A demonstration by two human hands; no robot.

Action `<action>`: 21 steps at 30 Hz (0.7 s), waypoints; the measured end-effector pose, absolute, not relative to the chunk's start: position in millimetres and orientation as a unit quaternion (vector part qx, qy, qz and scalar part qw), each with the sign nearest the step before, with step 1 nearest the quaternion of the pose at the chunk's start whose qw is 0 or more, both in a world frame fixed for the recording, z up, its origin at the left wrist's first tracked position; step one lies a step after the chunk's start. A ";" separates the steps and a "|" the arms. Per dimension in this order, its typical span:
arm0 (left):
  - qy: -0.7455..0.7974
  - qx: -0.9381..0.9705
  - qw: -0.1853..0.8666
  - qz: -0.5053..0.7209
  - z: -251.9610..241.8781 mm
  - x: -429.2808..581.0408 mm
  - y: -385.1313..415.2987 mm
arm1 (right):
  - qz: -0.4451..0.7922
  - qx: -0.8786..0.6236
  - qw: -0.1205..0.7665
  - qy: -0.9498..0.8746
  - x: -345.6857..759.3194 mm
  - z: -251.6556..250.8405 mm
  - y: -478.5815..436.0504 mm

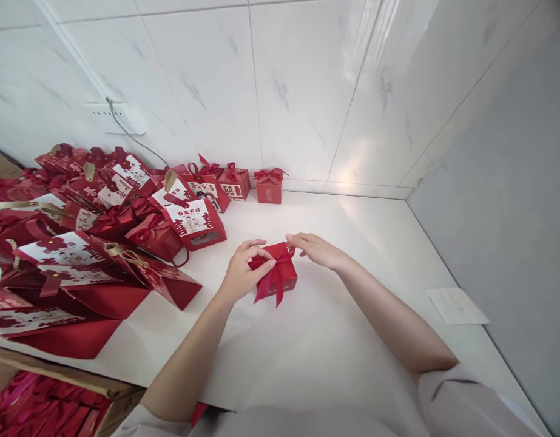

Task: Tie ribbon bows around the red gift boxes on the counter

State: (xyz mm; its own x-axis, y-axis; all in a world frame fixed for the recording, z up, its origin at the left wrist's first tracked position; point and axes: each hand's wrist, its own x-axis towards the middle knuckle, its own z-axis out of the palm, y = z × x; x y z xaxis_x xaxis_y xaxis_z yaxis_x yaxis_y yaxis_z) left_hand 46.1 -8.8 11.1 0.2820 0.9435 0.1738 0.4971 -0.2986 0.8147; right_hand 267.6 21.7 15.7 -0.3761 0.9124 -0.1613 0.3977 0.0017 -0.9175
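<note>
Your red box (289, 283) sits near the middle of the worktop (334, 352), about midway between the back edge along the wall and the front edge by your body, with a ribbon bow (278, 274) across its top and two tails hanging down the near side. Your left hand (246, 271) is at the box's left side; its thumb and forefinger look pinched together on the ribbon, close to the knot. Your right hand (317, 249) comes in from the right edge, fingertips at the bow's right loop; you show no clear grip there, and I cannot tell whether its fingers close on the loop or just rest on it.

To shape the bow well, let the left pinch steady the knot, so a pull on one loop does not draw out the other. Work the right loop gently, outward and a little up; a hard tug could loosen the knot or crease the thin card lid. Then check that the loops match and the tails lie flat, untwisted.

Mind your left elbow room: gift bags (195, 221) crowd the worktop's left side. Another bow-topped box (269, 189) at the back edge offers you a handy pattern.
</note>
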 end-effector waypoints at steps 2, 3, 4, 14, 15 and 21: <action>0.493 0.732 0.328 0.338 7.2 47.4 -10.8 | 0.554 -0.447 0.272 -0.647 266.2 12.2 19.4; 0.491 0.733 0.327 0.337 6.0 47.7 -11.3 | 0.568 -0.429 0.278 -0.646 266.4 11.8 17.8; 0.490 0.735 0.327 0.336 5.1 48.1 -11.5 | 0.574 -0.417 0.284 -0.645 266.9 12.0 16.3; 0.487 0.719 0.351 0.351 -3.5 51.5 -12.8 | 0.446 -0.456 0.344 -0.689 270.5 14.7 7.7; 0.476 0.719 0.360 0.357 -4.4 49.6 -13.4 | 0.404 -0.475 0.351 -0.698 270.4 18.6 3.6; 0.420 0.715 0.401 0.390 -3.8 29.4 -11.9 | 0.360 -0.464 0.244 -0.772 267.1 52.5 -34.4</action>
